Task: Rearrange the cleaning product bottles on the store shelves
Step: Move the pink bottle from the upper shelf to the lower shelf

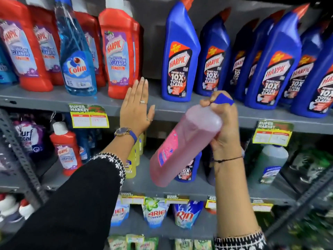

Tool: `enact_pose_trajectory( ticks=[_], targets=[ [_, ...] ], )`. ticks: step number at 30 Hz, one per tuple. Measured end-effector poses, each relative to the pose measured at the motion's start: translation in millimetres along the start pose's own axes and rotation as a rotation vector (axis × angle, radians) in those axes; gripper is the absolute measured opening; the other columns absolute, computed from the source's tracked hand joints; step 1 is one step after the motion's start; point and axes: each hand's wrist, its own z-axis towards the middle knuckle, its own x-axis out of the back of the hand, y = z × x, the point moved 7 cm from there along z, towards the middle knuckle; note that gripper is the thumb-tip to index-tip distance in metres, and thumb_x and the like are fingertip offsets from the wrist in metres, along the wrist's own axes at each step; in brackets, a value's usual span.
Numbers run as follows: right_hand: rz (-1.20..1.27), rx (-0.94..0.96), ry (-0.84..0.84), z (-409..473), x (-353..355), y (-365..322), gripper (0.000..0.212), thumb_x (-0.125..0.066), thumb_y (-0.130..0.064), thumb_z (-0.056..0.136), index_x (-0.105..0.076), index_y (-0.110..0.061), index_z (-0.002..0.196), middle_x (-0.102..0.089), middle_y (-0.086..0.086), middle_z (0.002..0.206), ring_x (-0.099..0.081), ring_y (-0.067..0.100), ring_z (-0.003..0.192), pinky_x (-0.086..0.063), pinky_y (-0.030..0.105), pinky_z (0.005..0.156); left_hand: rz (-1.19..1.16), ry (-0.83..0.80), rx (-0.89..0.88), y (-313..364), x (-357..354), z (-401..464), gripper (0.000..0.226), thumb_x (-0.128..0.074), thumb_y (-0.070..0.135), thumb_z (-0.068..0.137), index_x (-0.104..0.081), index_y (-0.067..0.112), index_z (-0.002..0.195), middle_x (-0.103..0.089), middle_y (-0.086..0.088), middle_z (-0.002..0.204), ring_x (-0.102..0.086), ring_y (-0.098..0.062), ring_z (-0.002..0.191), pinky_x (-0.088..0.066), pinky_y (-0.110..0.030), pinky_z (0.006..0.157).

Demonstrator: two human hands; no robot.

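My right hand [223,121] grips a pink bottle [180,147] by its blue cap, holding it tilted in front of the middle shelf. My left hand [138,107] is flat and open against the front edge of the upper shelf [54,101], just right of a red Harpic bathroom cleaner [119,51]. Between that red bottle and the first blue Harpic bottle [180,56] there is a gap on the shelf. More red Harpic bottles [23,46] and a blue Colin bottle [76,56] stand to the left. Several blue Harpic bottles [275,64] fill the right.
The middle shelf holds a small red Harpic bottle [67,148], yellow bottles [135,154], a blue Harpic bottle [189,168] behind the pink one and a green bottle [270,163]. Detergent pouches [155,212] hang below. Yellow price tags [90,118] sit on shelf edges.
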Motion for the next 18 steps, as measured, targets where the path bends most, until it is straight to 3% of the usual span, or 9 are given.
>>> enact_pose_trajectory(
  ticks=[3, 6, 11, 15, 18],
  targets=[
    [-0.163, -0.061, 0.048, -11, 4, 42, 0.016, -0.049, 0.004, 0.065, -0.05, -0.01, 0.072, -0.057, 0.007, 0.066, -0.059, 0.012, 0.064, -0.048, 0.021, 0.069, 0.01, 0.023, 0.001, 0, 0, 0, 0.065, -0.038, 0.031, 0.09, -0.027, -0.002, 0.145, -0.029, -0.018, 0.151, -0.024, -0.029, 0.141, -0.008, -0.034, 0.117],
    [-0.322, -0.068, 0.085, -19, 19, 77, 0.014, -0.059, -0.006, 0.061, -0.053, -0.011, 0.073, -0.053, 0.014, 0.076, -0.059, 0.017, 0.071, -0.048, 0.023, 0.074, 0.007, 0.05, 0.011, -1, 0, -1, 0.067, -0.04, 0.03, 0.088, -0.027, -0.002, 0.146, -0.029, -0.017, 0.151, -0.024, -0.028, 0.141, -0.007, -0.033, 0.117],
    [-0.43, -0.068, 0.122, -29, 41, 132, 0.017, -0.056, 0.0, 0.07, -0.054, -0.017, 0.073, -0.057, -0.013, 0.069, -0.058, 0.011, 0.071, -0.047, 0.02, 0.073, 0.019, 0.097, 0.0, -1, 0, -2, 0.067, -0.042, 0.029, 0.087, -0.029, -0.001, 0.145, -0.032, -0.017, 0.15, -0.026, -0.029, 0.14, -0.006, -0.031, 0.116],
    [-0.556, -0.083, 0.228, -33, 50, 169, 0.024, -0.057, -0.006, 0.07, -0.053, -0.03, 0.073, -0.056, -0.016, 0.067, -0.052, 0.007, 0.068, -0.045, 0.017, 0.072, 0.033, 0.11, 0.0, -2, -1, -2, 0.066, -0.043, 0.029, 0.086, -0.032, -0.001, 0.144, -0.034, -0.017, 0.149, -0.028, -0.029, 0.139, -0.012, -0.034, 0.115],
    [-0.73, -0.036, 0.359, -39, 50, 186, 0.014, -0.056, -0.021, 0.068, -0.051, -0.034, 0.072, -0.055, -0.015, 0.063, -0.049, 0.007, 0.063, -0.045, 0.022, 0.068, 0.033, 0.132, -0.014, -1, 0, -2, 0.065, -0.044, 0.029, 0.086, -0.034, -0.003, 0.142, -0.037, -0.018, 0.147, -0.031, -0.03, 0.137, -0.016, -0.037, 0.115]
  ],
)
